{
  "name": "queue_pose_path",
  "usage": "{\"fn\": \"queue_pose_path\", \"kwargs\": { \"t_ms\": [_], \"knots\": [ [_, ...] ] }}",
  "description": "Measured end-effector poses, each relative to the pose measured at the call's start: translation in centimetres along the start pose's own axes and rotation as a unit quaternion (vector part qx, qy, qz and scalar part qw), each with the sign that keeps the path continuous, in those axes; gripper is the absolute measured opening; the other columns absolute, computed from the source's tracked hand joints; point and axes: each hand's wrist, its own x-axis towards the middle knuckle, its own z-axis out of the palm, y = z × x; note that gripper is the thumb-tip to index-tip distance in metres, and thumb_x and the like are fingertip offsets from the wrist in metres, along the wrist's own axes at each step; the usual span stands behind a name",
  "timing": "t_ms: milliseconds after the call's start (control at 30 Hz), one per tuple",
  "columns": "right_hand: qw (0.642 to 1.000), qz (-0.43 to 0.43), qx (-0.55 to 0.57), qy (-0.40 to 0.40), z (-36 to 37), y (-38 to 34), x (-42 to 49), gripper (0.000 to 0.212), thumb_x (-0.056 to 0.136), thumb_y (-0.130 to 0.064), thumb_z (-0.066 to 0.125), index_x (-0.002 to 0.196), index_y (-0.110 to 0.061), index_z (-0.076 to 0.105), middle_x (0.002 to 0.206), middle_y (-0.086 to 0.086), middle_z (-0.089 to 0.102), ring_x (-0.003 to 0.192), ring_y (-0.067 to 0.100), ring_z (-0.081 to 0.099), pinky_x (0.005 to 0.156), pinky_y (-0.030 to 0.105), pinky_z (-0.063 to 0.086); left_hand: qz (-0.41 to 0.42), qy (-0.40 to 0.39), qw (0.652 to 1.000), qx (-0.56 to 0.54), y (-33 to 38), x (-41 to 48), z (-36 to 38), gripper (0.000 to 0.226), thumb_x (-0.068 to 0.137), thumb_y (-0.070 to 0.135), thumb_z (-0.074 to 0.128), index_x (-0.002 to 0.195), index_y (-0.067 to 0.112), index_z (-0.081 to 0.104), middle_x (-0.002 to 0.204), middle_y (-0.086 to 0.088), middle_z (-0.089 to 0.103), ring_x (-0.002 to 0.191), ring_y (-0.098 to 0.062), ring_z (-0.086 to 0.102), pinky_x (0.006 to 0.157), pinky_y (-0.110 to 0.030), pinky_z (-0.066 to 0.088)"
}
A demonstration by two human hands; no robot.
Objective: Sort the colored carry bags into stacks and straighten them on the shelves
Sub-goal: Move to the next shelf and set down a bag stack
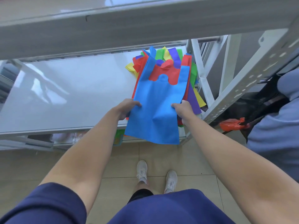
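Blue bag (155, 101) atop mixed pile (186, 62); left hand (127, 109) & right hand (182, 110) each pinch a side edge. Best lift flat, w/o dragging bags under, onto shelf (64, 94) left of pile.

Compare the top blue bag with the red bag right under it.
The blue bag lies on top, in full view; the red bag is mostly covered, its handles showing. The left hand and right hand pinch the blue bag's sides; no grip on the red bag shows. Both share the same handled cut.
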Motion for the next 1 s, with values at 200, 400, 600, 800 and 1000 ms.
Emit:
{"fn": "queue_pose_path", "kwargs": {
  "t_ms": [200, 400, 600, 800, 1000],
  "knots": [
    [0.995, -0.097, -0.021, 0.025, -0.4, -1.7, -0.7, 0.019, 0.092, -0.013, 0.059, 0.107, -0.005, 0.068, 0.096, 0.003, 0.072, 0.078, 0.019, 0.064, 0.062, 0.03, 0.049, 0.089, 0.118, 0.987, 0.056, 0.8, -1.7, 1.2, 0.019, 0.096, 0.022, 0.064, 0.111, 0.017, 0.074, 0.106, 0.001, 0.077, 0.094, -0.017, 0.074, 0.078, -0.031, 0.059],
    [0.984, -0.177, 0.006, 0.008, 0.1, -5.3, -2.5, 0.014, 0.092, -0.017, 0.06, 0.1, -0.012, 0.071, 0.099, 0.005, 0.077, 0.078, 0.015, 0.066, 0.069, 0.034, 0.055, 0.107, 0.136, 0.985, -0.01, 1.7, -4.4, -1.8, 0.021, 0.099, 0.022, 0.063, 0.115, 0.013, 0.073, 0.108, -0.003, 0.078, 0.095, -0.024, 0.077, 0.076, -0.034, 0.061],
    [0.968, -0.236, 0.023, -0.077, 4.6, -9.1, -4.3, 0.022, 0.095, -0.016, 0.061, 0.115, -0.013, 0.071, 0.105, 0.003, 0.078, 0.089, 0.019, 0.073, 0.081, 0.04, 0.059, 0.141, 0.157, 0.973, -0.09, 1.4, -8.0, -6.7, 0.021, 0.099, 0.016, 0.062, 0.115, 0.007, 0.074, 0.107, -0.007, 0.079, 0.095, -0.028, 0.078, 0.085, -0.042, 0.062],
    [0.961, -0.24, 0.013, -0.134, 11.8, -10.6, -6.3, 0.016, 0.096, -0.019, 0.064, 0.109, -0.013, 0.072, 0.106, 0.008, 0.077, 0.092, 0.027, 0.075, 0.088, 0.05, 0.061, 0.148, 0.214, 0.955, -0.145, -2.1, -10.9, -13.1, 0.035, 0.084, 0.021, 0.065, 0.111, 0.001, 0.073, 0.108, -0.015, 0.078, 0.096, -0.034, 0.075, 0.088, -0.046, 0.058],
    [0.961, -0.223, -0.013, -0.166, 21.9, -10.3, -8.2, 0.019, 0.093, -0.027, 0.066, 0.105, -0.014, 0.072, 0.107, 0.012, 0.077, 0.095, 0.032, 0.075, 0.086, 0.057, 0.061, 0.154, 0.253, 0.945, -0.135, -6.8, -11.7, -21.2, 0.018, 0.083, 0.034, 0.067, 0.083, 0.017, 0.069, 0.087, -0.005, 0.072, 0.082, -0.026, 0.068, 0.076, -0.038, 0.049]
  ]
}}
